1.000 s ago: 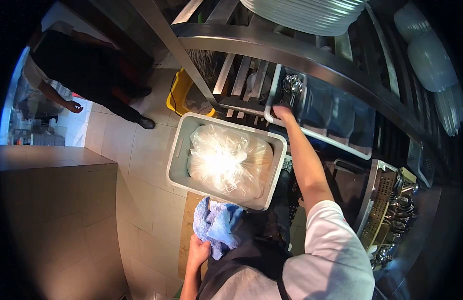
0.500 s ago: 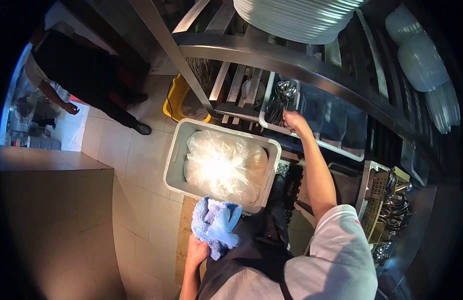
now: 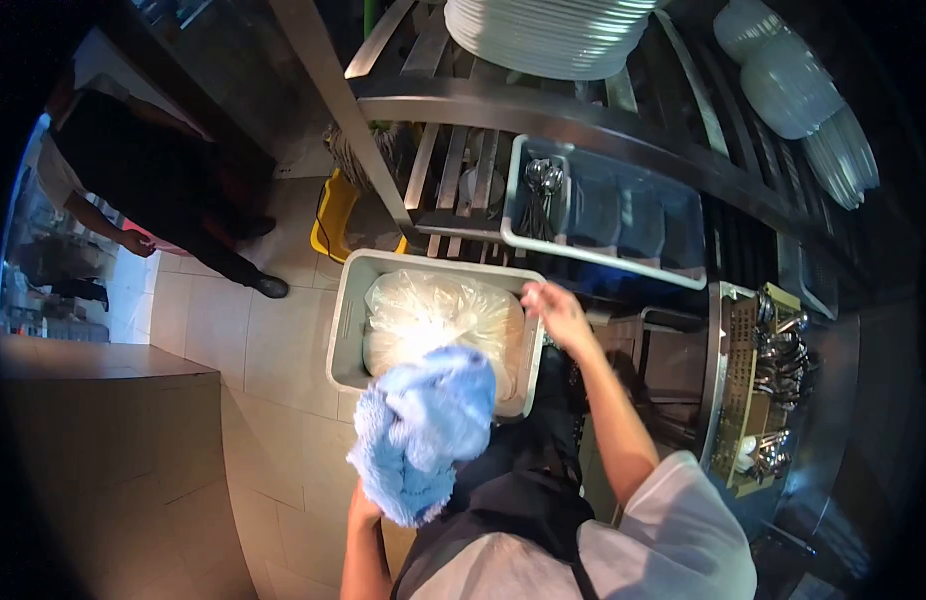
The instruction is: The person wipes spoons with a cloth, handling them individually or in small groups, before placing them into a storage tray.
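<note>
A fluffy light-blue cloth (image 3: 423, 425) is bunched in my left hand (image 3: 365, 506), which is mostly hidden beneath it. The cloth overlaps the near edge of a grey plastic bin (image 3: 345, 320). Inside that bin lies a large clear plastic bag (image 3: 408, 310), glaring in the light. Over the bin's right rim is my right hand (image 3: 559, 314), its fingers loosely bent and apart, with nothing visible in them. Beyond it, several spoons (image 3: 544, 185) stand in the left compartment of a white-rimmed cutlery tray (image 3: 603, 259) on the rack.
Stacked white plates (image 3: 548, 40) rest on the metal shelf (image 3: 543, 117) above. At right, baskets of cutlery (image 3: 773, 370) stand beside a dark recess. A yellow bucket (image 3: 333, 218) with a mop is behind the bin. Another person (image 3: 133, 170) stands at far left, near a brown counter (image 3: 103, 450).
My right hand has left the spoon compartment and come back toward me, over the bin's right rim. The blue cloth has risen closer to the camera and now covers more of the bin's near edge.
</note>
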A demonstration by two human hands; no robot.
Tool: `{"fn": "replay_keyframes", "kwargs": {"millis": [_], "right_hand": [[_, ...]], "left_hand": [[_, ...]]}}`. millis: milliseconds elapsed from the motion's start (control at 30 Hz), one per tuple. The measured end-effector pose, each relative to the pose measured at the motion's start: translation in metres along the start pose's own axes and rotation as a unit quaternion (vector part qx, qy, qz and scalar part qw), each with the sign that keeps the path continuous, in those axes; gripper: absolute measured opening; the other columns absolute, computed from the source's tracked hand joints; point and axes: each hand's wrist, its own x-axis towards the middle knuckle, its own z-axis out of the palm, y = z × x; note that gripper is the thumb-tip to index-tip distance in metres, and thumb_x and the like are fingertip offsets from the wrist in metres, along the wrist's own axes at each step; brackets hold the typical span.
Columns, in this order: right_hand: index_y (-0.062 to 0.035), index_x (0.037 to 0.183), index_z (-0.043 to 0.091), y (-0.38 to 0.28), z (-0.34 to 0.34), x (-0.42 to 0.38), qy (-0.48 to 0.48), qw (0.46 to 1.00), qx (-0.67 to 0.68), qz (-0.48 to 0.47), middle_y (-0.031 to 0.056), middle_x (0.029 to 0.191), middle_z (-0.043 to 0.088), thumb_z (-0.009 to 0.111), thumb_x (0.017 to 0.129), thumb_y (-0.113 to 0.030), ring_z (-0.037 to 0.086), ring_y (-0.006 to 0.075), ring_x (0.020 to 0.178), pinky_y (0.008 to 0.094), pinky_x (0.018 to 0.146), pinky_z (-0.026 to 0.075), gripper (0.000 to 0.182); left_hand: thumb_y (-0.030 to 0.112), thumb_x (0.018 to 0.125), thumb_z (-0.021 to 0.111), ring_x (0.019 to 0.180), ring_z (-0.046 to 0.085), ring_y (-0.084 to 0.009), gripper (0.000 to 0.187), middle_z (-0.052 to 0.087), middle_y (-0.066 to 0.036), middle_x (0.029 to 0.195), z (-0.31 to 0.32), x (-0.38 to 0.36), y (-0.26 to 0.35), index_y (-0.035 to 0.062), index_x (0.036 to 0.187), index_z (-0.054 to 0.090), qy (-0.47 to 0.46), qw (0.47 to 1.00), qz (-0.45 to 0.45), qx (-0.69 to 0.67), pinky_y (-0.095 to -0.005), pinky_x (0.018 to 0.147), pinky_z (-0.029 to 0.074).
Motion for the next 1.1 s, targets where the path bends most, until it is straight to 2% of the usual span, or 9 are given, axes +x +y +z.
{"fn": "replay_keyframes", "kwargs": {"millis": [133,233,333,433,667,800,867,967,1100], "right_hand": [[-0.0029,0.108,0.05,-0.041,0.045,-0.104,-0.093,0.992,0.073,0.053,0.0044,0.096,0.057,0.039,0.086,-0.043,0.053,0.0113,0.082,0.0251,0.069,0.043,0.047],[-0.0035,0.111,0.048,-0.038,0.065,-0.145,-0.162,0.979,0.127,-0.001,0.004,0.094,0.056,0.041,0.087,-0.038,0.051,0.01,0.084,0.0245,0.074,0.042,0.043],[-0.0026,0.112,0.047,-0.049,0.067,-0.172,-0.216,0.976,0.025,-0.019,0.0057,0.096,0.056,0.044,0.087,-0.025,0.053,0.0121,0.088,0.0248,0.08,0.041,0.033],[-0.0014,0.109,0.049,-0.061,0.046,-0.2,-0.225,0.972,0.062,0.028,0.0079,0.093,0.058,0.045,0.087,-0.022,0.053,0.0118,0.088,0.0244,0.079,0.042,0.031],[-0.0031,0.097,0.056,-0.023,-0.101,-0.264,0.157,0.981,0.103,-0.053,0.0042,0.084,0.06,0.054,0.082,-0.019,0.055,0.0102,0.075,0.0242,0.07,0.045,0.023],[0.0012,0.103,0.052,0.021,-0.2,-0.307,0.466,0.882,0.06,-0.038,0.0029,0.085,0.057,0.056,0.08,-0.014,0.05,0.0075,0.068,0.0196,0.064,0.041,0.028],[0.0005,0.099,0.052,0.029,-0.232,-0.314,0.577,0.804,0.129,-0.063,0.0061,0.09,0.056,0.062,0.076,-0.018,0.051,0.0121,0.08,0.0236,0.073,0.041,0.032],[0.0013,0.119,0.031,0.048,-0.265,-0.294,0.657,0.723,0.163,-0.135,0.0169,0.116,0.038,0.065,0.072,-0.016,0.046,0.0238,0.097,0.0308,0.08,0.04,0.06],[0.0015,0.121,0.022,0.05,-0.293,-0.272,0.708,0.707,0.005,-0.003,0.0255,0.12,0.028,0.073,0.063,-0.023,0.034,0.0345,0.11,0.04,0.092,0.029,0.081]], "left_hand": [[0.004,0.071,0.055,0.077,0.05,-0.0149,0.021,0.053,-0.005,0.084,-0.021,-0.026,-0.014,0.0018,0.092,0.05,-0.018,1.0,-0.001,0.005,-0.0301,0.073,0.042],[0.004,0.071,0.055,0.076,0.05,-0.0149,0.021,0.053,-0.005,0.084,-0.015,-0.021,-0.017,0.0018,0.092,0.05,-0.067,0.997,0.027,0.005,-0.03,0.072,0.042],[0.004,0.071,0.055,0.076,0.05,-0.0149,0.021,0.053,-0.005,0.084,0.016,-0.013,-0.015,0.0018,0.092,0.05,-0.153,0.986,0.063,0.009,-0.0299,0.072,0.042],[0.004,0.072,0.055,0.076,0.049,-0.0149,0.021,0.052,-0.005,0.083,0.057,-0.02,-0.017,0.0019,0.092,0.05,-0.236,0.968,0.086,0.017,-0.0298,0.072,0.043],[0.004,0.072,0.054,0.075,0.049,-0.0148,0.021,0.052,-0.005,0.083,0.117,-0.064,-0.032,0.0019,0.093,0.049,-0.278,0.951,0.126,0.05,-0.0296,0.071,0.043],[0.004,0.072,0.054,0.075,0.049,-0.0148,0.021,0.052,-0.004,0.083,0.152,-0.084,-0.04,0.002,0.093,0.049,-0.304,0.937,0.148,0.085,-0.0295,0.071,0.043],[0.004,0.072,0.053,0.075,0.049,-0.0148,0.021,0.051,-0.004,0.083,0.165,-0.1,-0.048,0.002,0.093,0.049,-0.31,0.934,0.148,0.097,-0.0294,0.071,0.043],[0.004,0.073,0.053,0.074,0.049,-0.0148,0.021,0.051,-0.004,0.083,0.178,-0.118,-0.054,0.002,0.093,0.049,-0.306,0.932,0.161,0.107,-0.0293,0.07,0.043],[0.004,0.073,0.053,0.074,0.049,-0.0148,0.021,0.051,-0.004,0.082,0.188,-0.13,-0.055,0.002,0.094,0.048,-0.304,0.926,0.189,0.115,-0.0291,0.07,0.043]]}}
